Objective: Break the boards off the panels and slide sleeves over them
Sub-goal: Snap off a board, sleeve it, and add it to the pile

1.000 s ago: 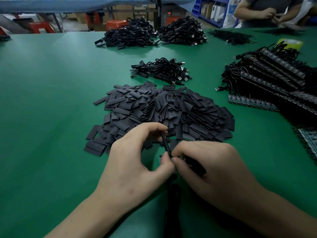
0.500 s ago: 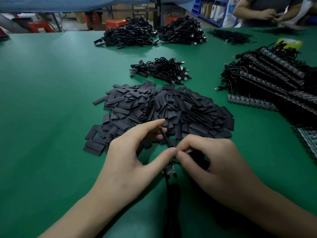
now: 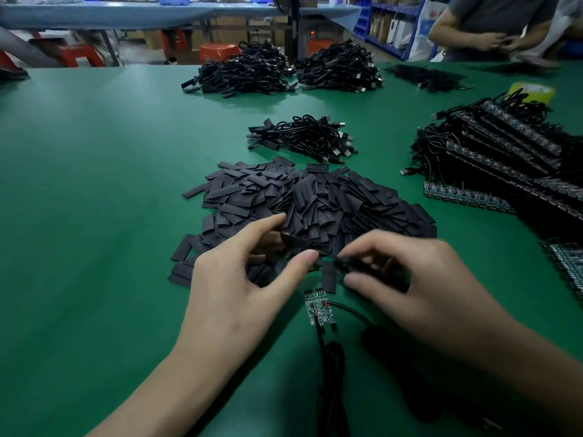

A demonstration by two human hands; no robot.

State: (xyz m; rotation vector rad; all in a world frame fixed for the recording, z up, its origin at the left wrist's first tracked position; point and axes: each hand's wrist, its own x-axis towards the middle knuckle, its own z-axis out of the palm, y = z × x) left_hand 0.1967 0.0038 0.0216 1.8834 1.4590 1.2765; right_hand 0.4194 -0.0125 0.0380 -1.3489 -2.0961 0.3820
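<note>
The green table (image 3: pixel 94 190) carries a sleeve heap (image 3: pixel 318 197), cable bundles (image 3: pixel 303 137), stacked panels (image 3: pixel 504 159) and, seemingly, one loose wired board (image 3: pixel 317 308).

A green table mat (image 3: pixel 94 184) fills most of the view. At its far side lie 2 large piles of black USB cables (image 3: pixel 243 74) side by side, with a smaller pile (image 3: pixel 303 138) nearer and a thin heap (image 3: pixel 426 77) off to the right. A yellow object (image 3: pixel 533 91) shows behind the stacks on the right. Another person in a grey T-shirt (image 3: pixel 492 20) stands at the far right corner. Beyond the mat are red stools (image 3: pixel 79 55), cardboard boxes (image 3: pixel 233 29), a blue-topped table (image 3: pixel 157 14) and blue shelving (image 3: pixel 388 23).
</note>
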